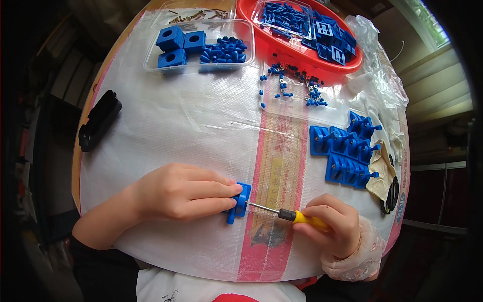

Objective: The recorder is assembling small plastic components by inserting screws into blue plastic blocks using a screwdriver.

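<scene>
My left hand [183, 194] presses a small blue plastic part [242, 200] against the covered table, its fingers closed over the part's left side. A short rounded blue peg or lever sticks out from the part toward me. In my right hand [334, 221] is a screwdriver [312, 220] with a yellow and black handle, gripped between thumb and fingers. Its metal shaft points left, and the tip meets the right side of the blue part. Whether a screw sits under the tip is too small to tell.
Finished-looking blue assemblies [347, 151] stand in rows at the right, beside black-handled scissors [391, 194] and a cloth. A clear tub [151, 58] holds blue blocks and pegs. A red basin [358, 63] carries blue parts. Small fittings lie on a clear lid [332, 113]. A black case [100, 121] lies left.
</scene>
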`<state>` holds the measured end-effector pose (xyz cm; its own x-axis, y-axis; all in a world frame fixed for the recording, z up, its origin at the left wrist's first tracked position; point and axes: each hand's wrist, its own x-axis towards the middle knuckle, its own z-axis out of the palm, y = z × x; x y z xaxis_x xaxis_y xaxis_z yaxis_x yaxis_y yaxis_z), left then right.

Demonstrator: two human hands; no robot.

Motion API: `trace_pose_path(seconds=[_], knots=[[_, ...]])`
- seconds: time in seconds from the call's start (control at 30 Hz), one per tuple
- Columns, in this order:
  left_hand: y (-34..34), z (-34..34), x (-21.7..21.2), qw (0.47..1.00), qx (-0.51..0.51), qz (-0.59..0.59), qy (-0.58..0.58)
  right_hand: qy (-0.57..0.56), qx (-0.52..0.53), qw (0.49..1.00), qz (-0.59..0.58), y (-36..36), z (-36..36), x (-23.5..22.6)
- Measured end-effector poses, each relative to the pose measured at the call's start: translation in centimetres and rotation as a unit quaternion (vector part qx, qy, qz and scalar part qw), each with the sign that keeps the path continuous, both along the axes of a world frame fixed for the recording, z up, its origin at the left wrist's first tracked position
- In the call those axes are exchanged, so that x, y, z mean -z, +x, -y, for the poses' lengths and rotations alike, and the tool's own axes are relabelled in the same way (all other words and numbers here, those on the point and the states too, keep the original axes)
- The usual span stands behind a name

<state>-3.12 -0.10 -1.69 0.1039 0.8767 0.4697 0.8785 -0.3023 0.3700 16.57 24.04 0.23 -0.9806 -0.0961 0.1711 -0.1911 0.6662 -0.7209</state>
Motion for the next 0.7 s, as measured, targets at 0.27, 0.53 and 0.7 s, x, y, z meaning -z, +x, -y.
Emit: trace_pose_path(seconds=[0.27,0.53,0.7], knots=[[-0.3,0.2,0.0,1.0,0.005,0.021,-0.02,-0.011,-0.005,1.0,0.024,0.0,0.3,0.1],[-0.3,0.3,-0.9,0.985,-0.04,0.13,-0.109,-0.007,0.007,0.999,0.033,0.2,0.4,0.0],[1.0,0.5,-1.2,0.973,-0.087,0.176,-0.119,-0.016,0.018,0.999,0.037,0.2,0.4,0.1]])
